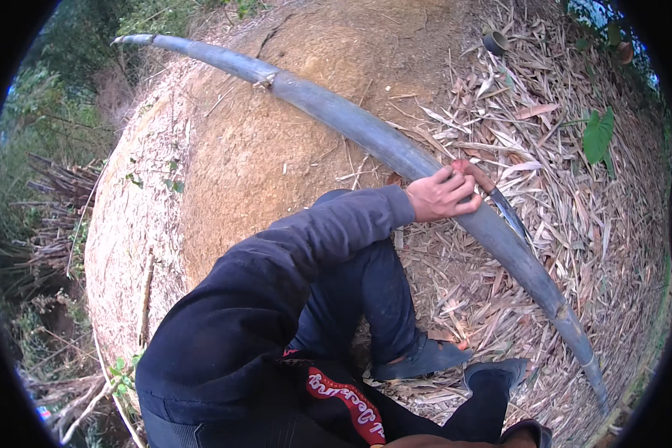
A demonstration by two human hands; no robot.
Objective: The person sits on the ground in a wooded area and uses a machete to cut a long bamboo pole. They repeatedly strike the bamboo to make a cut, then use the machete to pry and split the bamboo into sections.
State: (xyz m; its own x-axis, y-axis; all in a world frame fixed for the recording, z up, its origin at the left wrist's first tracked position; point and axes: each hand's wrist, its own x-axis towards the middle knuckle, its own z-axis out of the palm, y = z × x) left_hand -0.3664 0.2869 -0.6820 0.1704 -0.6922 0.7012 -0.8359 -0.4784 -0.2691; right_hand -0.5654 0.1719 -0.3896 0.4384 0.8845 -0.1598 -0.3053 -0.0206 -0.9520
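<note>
A long grey-green bamboo pole [351, 123] runs across the ground from the far left to the near right. My left hand [444, 196], in a dark sleeve, rests over its middle with the fingers curled onto it. Just past my fingertips lies a knife with a brown wooden handle [484, 178]; its dark blade [509, 215] slants along the pole's far side. The end of the handle is reddish and partly hidden by the fingers, so I cannot tell whether they touch it. My right hand is not in view; a brown shape at the lower edge is too cropped to name.
Dry bamboo leaves [567, 201] cover the ground on the right, bare brown soil [239, 149] the left. My shoes [425, 357] are close below the pole. A short dark tube-like piece [495, 42] lies beyond it. Brushwood [60, 201] is stacked at the left; a green leaf [597, 137] stands right.
</note>
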